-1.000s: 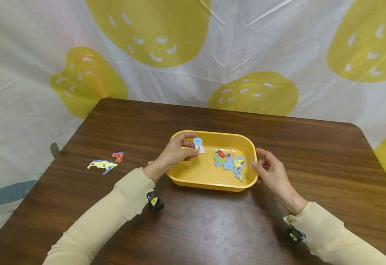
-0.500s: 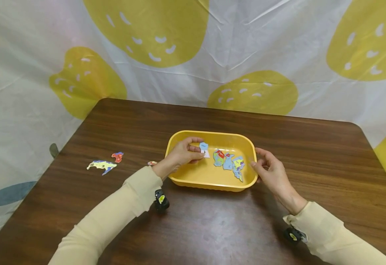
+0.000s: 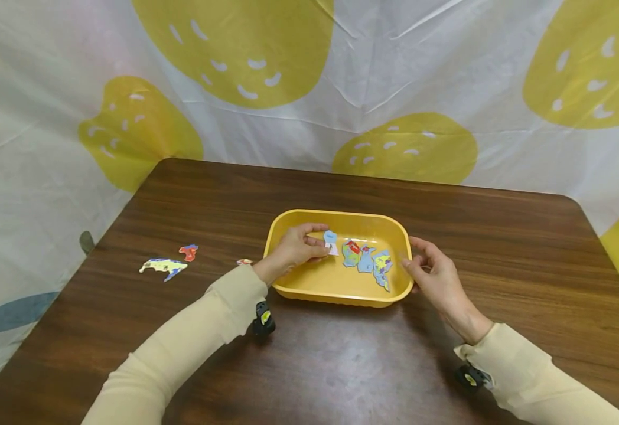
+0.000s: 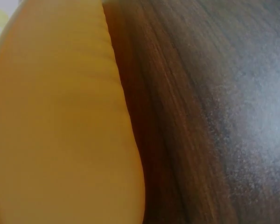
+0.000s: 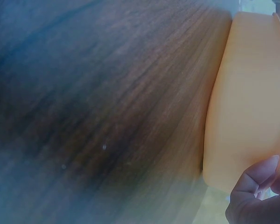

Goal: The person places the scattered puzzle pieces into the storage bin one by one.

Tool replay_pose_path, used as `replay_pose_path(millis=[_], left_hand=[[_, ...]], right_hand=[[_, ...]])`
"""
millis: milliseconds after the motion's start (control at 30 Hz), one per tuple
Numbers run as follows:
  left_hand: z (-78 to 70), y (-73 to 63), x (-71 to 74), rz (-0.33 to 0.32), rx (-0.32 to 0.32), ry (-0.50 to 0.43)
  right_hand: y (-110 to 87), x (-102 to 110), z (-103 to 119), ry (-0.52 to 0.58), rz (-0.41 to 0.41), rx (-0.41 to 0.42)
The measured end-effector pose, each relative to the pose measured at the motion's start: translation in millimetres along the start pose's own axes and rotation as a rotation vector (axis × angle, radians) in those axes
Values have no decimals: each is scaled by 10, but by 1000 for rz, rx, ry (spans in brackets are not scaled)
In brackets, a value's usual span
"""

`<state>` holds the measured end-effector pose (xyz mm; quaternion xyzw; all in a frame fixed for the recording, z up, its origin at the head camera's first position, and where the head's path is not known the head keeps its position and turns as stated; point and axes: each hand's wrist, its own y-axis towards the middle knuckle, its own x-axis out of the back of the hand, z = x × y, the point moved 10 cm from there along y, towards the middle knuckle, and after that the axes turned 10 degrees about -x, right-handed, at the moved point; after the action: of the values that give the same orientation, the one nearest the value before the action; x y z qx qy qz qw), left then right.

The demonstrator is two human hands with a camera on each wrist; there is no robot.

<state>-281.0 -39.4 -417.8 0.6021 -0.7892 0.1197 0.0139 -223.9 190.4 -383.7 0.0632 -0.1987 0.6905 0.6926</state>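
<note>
My left hand reaches over the left rim of the yellow plastic tray and pinches a small light-blue and white flat cutout between thumb and fingers, low inside the tray. To its right in the tray lie a green and red cutout, a blue one and a yellow and blue one. With thumb and fingers, my right hand grips the tray's right rim; the right wrist view shows the thumb against the wall. Only the tray's outer wall and table appear in the left wrist view.
On the brown wooden table, left of the tray, lie a pale yellow and blue cutout and a red and blue cutout. A small red and white piece sits near my left wrist. A patterned curtain hangs behind.
My left hand has moved right and slightly toward me, lowering the light-blue cutout close to the other pieces in the tray. The right hand and the tray have stayed put.
</note>
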Motion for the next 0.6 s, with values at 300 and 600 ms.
replay_pose_path(millis=[300,600], left_hand=[[17,0,-6,-17,-4,18],[19,7,-35,-8,2,27]], right_hand=[[-2,1,4,-5,1,6],[-1,6,0,-12,-4,8]])
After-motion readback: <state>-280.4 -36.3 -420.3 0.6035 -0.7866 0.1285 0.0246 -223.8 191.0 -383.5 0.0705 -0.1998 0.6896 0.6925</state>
